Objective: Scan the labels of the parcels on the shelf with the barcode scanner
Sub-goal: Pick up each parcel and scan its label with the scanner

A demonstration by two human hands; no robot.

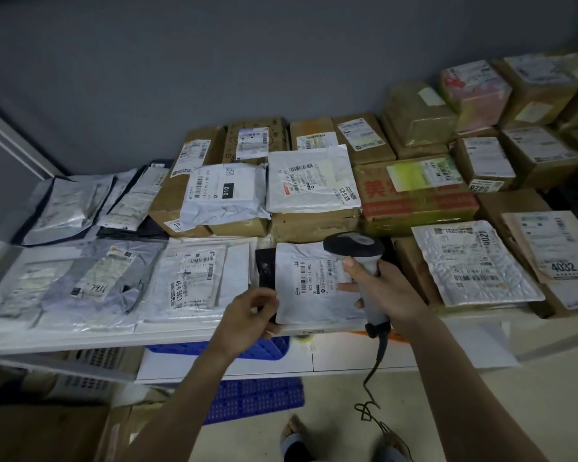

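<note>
My right hand (382,291) grips the white handle of a barcode scanner (356,246), whose dark head hangs over a white mailer parcel (309,281) at the shelf's front edge. That parcel's label with barcodes faces up. My left hand (251,315) pinches the parcel's near left corner, where a black bag (264,268) lies partly under it. The scanner's cable (377,371) drops toward the floor.
The white shelf (80,338) carries several soft mailers at the left and front and stacked cardboard boxes (414,195) at the back and right. Blue crates (254,395) and boxes sit beneath. A grey wall (214,61) stands behind.
</note>
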